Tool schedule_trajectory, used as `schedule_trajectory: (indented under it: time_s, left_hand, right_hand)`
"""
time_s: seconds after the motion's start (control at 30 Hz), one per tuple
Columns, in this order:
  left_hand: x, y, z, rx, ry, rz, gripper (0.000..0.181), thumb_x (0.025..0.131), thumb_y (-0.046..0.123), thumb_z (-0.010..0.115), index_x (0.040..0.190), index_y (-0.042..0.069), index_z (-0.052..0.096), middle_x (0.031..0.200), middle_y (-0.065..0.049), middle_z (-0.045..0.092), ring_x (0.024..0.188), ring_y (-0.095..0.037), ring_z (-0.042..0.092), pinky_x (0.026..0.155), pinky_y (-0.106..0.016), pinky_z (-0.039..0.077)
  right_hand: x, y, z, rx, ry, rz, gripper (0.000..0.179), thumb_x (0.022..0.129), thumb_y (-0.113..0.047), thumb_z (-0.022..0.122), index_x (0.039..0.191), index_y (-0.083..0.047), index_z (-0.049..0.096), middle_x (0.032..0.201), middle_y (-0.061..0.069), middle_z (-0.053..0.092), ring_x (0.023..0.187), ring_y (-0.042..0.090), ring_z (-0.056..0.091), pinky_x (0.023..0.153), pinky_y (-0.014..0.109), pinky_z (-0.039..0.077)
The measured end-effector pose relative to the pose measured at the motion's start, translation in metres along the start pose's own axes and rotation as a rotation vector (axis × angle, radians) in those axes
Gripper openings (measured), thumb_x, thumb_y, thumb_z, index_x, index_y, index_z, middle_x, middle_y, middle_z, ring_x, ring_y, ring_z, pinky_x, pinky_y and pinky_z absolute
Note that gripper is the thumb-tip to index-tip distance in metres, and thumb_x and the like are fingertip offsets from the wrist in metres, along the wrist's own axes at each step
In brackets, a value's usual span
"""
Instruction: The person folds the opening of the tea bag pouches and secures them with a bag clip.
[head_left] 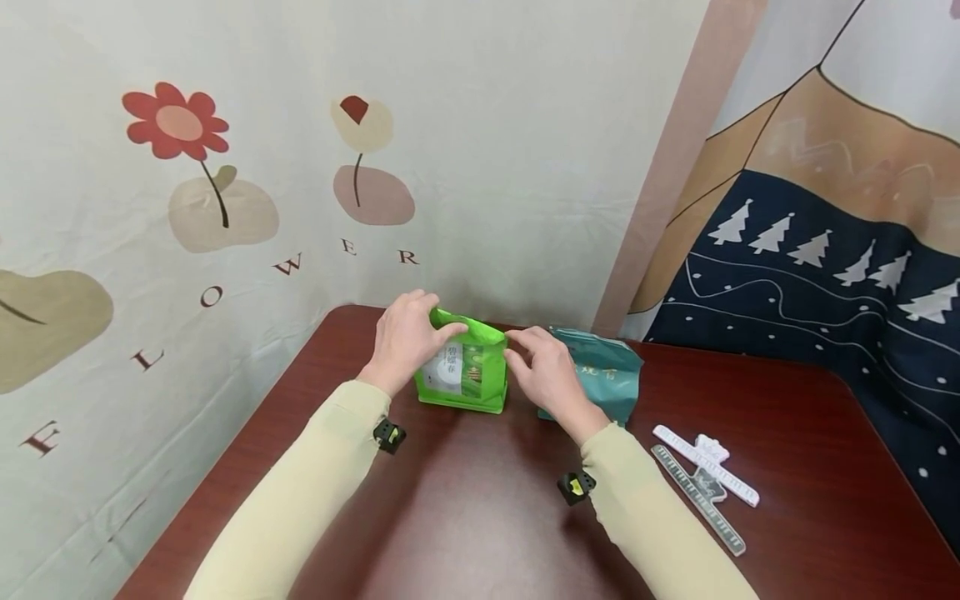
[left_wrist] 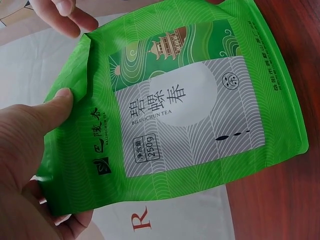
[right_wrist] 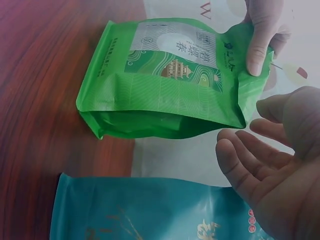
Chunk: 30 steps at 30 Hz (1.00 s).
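A green tea bag (head_left: 491, 377) stands on the table, its label reading "Biluochun Tea" in the left wrist view. My left hand (head_left: 405, 337) grips its folded top, with the thumb (left_wrist: 62, 102) on the front and fingers behind. At the bag's upper right corner is my right hand (head_left: 546, 372). In the right wrist view, the right hand's fingers (right_wrist: 237, 167) are spread and loosely bent just by that corner, holding nothing; whether a fingertip touches the bag I cannot tell. A teal bag (head_left: 611, 387) stands behind the right hand, which partly hides it.
To the right lie a white clip with a long bar (head_left: 738, 485) and a similar grey clip (head_left: 701, 497), close together on the dark red table (head_left: 465, 500). A patterned curtain (head_left: 487, 167) hangs along the table's far edge.
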<state>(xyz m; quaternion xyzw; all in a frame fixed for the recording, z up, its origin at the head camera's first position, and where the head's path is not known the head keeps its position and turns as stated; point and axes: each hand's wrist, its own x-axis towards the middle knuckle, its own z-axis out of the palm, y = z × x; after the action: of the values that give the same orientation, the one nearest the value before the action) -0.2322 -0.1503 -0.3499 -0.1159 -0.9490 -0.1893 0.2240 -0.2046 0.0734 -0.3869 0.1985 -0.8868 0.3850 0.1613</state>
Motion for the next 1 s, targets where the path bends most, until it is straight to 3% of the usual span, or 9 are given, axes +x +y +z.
schedule_trajectory:
  time_s: [0.5, 0.73, 1.0]
  left_hand:
    - [0.002, -0.002, -0.003, -0.005, -0.086, -0.059, 0.044, 0.085, 0.048, 0.083, 0.088, 0.008, 0.066, 0.083, -0.006, 0.056, 0.078, -0.027, 0.058, 0.066, -0.044, 0.052]
    - [0.004, -0.001, -0.003, -0.007, -0.094, -0.064, 0.043, 0.085, 0.047, 0.084, 0.088, 0.008, 0.066, 0.082, -0.006, 0.055, 0.077, -0.026, 0.057, 0.065, -0.043, 0.051]
    - [0.004, -0.002, -0.001, -0.005, -0.092, -0.059, 0.043, 0.085, 0.047, 0.084, 0.087, 0.008, 0.065, 0.082, -0.006, 0.055, 0.076, -0.026, 0.057, 0.063, -0.042, 0.05]
  right_hand:
    - [-0.016, 0.007, -0.021, -0.016, -0.08, -0.019, 0.028, 0.101, -0.016, 0.067, 0.126, -0.006, 0.073, 0.111, 0.011, 0.07, 0.091, 0.024, 0.07, 0.078, 0.043, 0.058]
    - [-0.023, 0.011, -0.032, -0.03, -0.085, -0.025, 0.027, 0.1, -0.016, 0.069, 0.125, -0.006, 0.073, 0.11, 0.01, 0.069, 0.087, 0.022, 0.065, 0.07, 0.037, 0.053]
    - [-0.033, 0.021, -0.041, -0.037, -0.102, -0.008, 0.029, 0.099, -0.015, 0.069, 0.127, -0.005, 0.072, 0.115, 0.011, 0.07, 0.09, 0.023, 0.067, 0.076, 0.04, 0.057]
